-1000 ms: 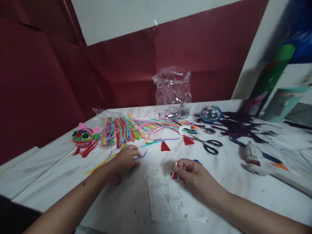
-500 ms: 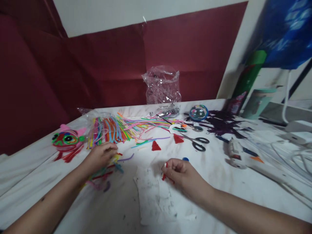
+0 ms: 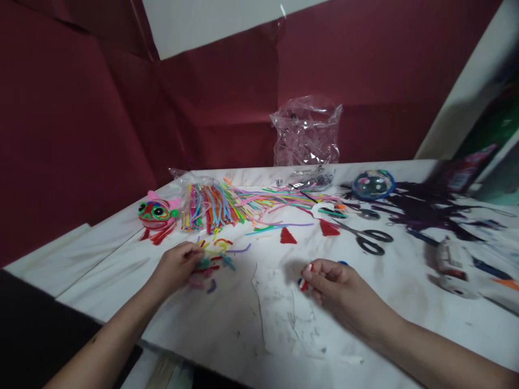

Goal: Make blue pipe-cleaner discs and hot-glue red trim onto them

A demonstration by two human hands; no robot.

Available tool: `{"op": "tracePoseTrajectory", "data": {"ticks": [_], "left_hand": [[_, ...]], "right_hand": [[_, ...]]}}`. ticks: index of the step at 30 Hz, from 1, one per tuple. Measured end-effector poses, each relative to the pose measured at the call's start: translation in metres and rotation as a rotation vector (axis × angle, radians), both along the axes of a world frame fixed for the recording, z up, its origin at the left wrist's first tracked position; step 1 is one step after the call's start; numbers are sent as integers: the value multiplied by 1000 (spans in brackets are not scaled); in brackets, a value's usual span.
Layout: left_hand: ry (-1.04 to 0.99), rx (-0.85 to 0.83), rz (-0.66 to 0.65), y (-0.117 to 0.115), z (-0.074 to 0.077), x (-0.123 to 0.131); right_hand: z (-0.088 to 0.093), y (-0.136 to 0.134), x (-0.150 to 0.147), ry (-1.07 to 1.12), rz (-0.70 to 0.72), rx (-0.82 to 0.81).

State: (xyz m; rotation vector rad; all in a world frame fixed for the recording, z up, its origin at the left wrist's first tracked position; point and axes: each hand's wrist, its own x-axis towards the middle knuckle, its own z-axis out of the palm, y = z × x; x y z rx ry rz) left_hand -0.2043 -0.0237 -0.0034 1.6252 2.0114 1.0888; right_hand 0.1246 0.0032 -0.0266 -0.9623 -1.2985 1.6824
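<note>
While the right hand point(image 3: 336, 282) pinches a red-and-white piece point(image 3: 304, 285), the left hand point(image 3: 175, 268), grip unclear, could scatter coloured scraps point(image 3: 228, 262) by brushing.

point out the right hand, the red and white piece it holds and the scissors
Right hand point(image 3: 337, 282), head view: middle of the hand
Red and white piece point(image 3: 304, 285), head view: red lower end
Scissors point(image 3: 359, 233), head view: near the pivot

Tilted red-white piece point(image 3: 304, 284) right of colourful scraps point(image 3: 213, 268)
</note>
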Motion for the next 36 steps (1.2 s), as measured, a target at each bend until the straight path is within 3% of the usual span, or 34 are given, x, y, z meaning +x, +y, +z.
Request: {"op": "tracePoseTrajectory", "data": {"ticks": [4, 10, 18, 36], "left_hand": [[-57, -71, -57, -7, -7, -1], [278, 193, 22, -5, -14, -8], [449, 278, 61, -3, -19, -12], [375, 318, 216, -8, -23, -32]], "right_hand": [[5, 0, -1, 26, -5, 5], [2, 1, 1, 45, -11, 0], [6, -4, -1, -41, -28, -42], [6, -4, 0, -90, -65, -14]]}}
